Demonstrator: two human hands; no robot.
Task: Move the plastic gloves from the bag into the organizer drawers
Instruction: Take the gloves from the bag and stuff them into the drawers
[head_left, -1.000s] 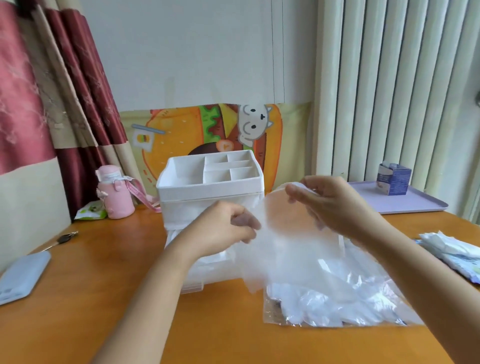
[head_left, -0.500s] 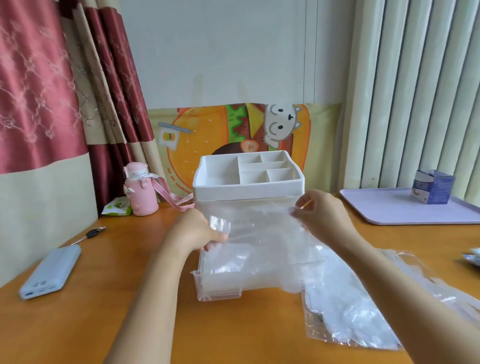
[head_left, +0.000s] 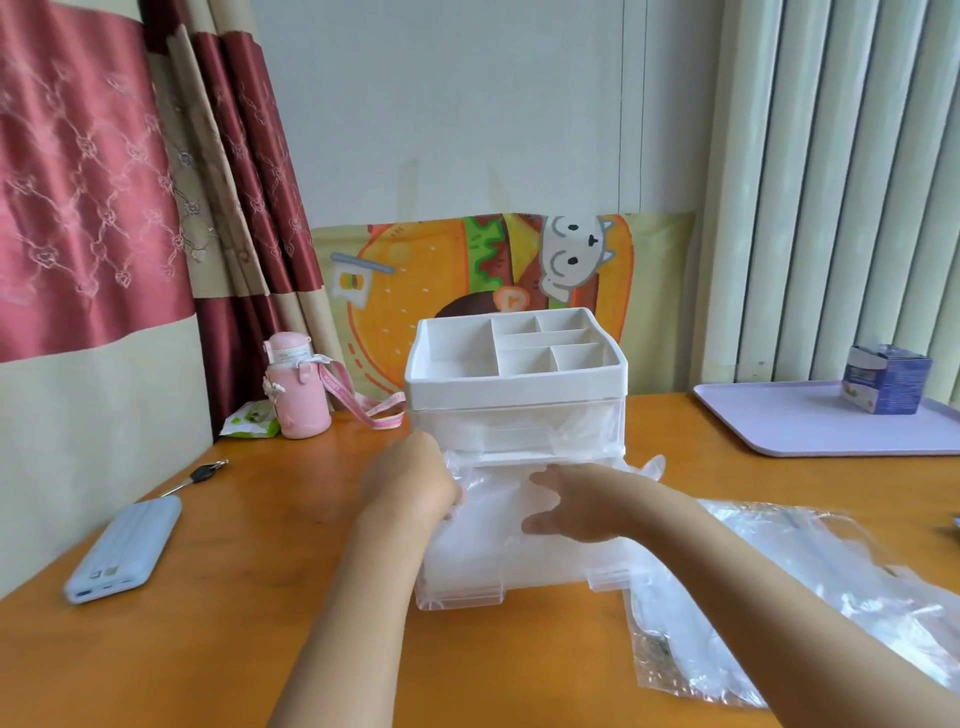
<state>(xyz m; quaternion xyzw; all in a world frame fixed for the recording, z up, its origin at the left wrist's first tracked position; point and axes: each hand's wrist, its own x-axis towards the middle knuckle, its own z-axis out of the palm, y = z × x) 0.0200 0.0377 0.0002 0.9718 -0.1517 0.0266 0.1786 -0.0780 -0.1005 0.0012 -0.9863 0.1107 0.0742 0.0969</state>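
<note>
Fingers of the left hand (head_left: 410, 483) are curled under, with the tips hidden behind the back of the hand. Crumpled film bunches right against them at the left rear corner of the open drawer (head_left: 467, 597), so I read this as a grasp on the edge of the plastic glove (head_left: 483, 525). On the right hand (head_left: 582, 504), the fingers (head_left: 545, 475) are nearly straight and spread, pointing left, with the thumb apart below them. This hand is released, not clenched, and lies palm down on the glove. There is some motion blur on both hands.

The glove lies inside the lower drawer, which is pulled out from the white organizer (head_left: 519, 387). One film fingertip pokes up just beside the organizer's right side. The bag (head_left: 831, 587) lies flat on the table (head_left: 234, 597), right of the drawer and touching its front corner, with more film inside.

Compared with 0.5 s ago:
- The glove was then stretched upright in front of the organizer, pinched at both top corners; now it is down in the drawer.
- Both hands are lower.
- The right hand has gone from a pinch to flat fingers, while the left is still curled.
- One second ago the glove was held over the bag.

Also on the table are a power bank (head_left: 124, 551) at the left and a pink bottle (head_left: 298, 395) behind it.
</note>
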